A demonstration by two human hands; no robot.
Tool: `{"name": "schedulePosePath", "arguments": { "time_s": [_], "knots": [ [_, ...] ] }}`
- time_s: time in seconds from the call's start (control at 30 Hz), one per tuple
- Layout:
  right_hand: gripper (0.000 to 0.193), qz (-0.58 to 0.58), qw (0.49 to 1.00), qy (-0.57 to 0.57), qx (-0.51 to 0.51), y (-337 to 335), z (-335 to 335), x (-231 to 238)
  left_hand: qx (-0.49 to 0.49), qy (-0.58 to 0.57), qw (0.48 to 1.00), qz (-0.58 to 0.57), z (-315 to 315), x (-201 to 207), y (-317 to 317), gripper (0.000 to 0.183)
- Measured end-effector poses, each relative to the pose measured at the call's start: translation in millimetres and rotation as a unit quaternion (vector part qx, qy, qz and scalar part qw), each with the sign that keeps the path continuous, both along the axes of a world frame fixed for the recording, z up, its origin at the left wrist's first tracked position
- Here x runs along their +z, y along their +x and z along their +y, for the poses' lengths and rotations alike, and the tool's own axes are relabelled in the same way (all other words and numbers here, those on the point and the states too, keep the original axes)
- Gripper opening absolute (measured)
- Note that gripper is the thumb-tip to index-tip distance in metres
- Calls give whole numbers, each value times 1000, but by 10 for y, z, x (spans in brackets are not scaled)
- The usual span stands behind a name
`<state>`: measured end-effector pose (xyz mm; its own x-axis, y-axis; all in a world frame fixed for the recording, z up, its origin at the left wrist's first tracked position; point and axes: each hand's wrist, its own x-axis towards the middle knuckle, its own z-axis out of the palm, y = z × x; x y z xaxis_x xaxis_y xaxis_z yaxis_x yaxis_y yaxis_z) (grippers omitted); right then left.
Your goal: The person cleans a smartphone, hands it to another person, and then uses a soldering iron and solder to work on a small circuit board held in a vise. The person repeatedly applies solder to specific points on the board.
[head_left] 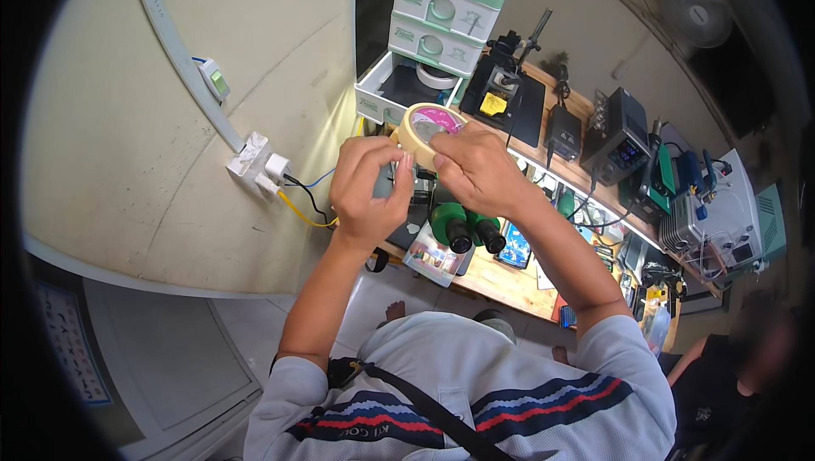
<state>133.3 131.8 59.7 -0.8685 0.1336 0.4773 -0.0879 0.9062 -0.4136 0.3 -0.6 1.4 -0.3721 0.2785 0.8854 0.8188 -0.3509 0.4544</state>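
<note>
A roll of cream masking tape (422, 155) with a pink label inside its core is up in front of me. My right hand (482, 171) is closed round the roll, with the fingers in its core and the thumb on its near side. My left hand (367, 193) is closed in a pinch at the roll's left edge, thumb and forefinger together. What lies between those fingertips is too small to make out. Below the hands stands a green microscope (450, 222) with two black eyepieces.
Beyond the hands, a drawer (378, 106) of the green and white cabinet (443, 7) is pulled out, with a white roll inside. A soldering stand (503, 83) and a power unit (624, 134) stand on the shelf. Plugged cables (297, 210) hang at the left wall. Another person sits at the right.
</note>
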Motion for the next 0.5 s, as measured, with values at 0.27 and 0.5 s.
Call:
{"name": "schedulePosePath", "arguments": {
  "time_s": [0.27,0.5],
  "knots": [
    [41,8,981,-161,-111,-426,298,-123,34,82,996,-17,-209,30,-95,16],
    [39,-143,976,-150,-70,-1194,958,-169,-187,-15,851,-490,193,-498,-103,30]
  ]
}}
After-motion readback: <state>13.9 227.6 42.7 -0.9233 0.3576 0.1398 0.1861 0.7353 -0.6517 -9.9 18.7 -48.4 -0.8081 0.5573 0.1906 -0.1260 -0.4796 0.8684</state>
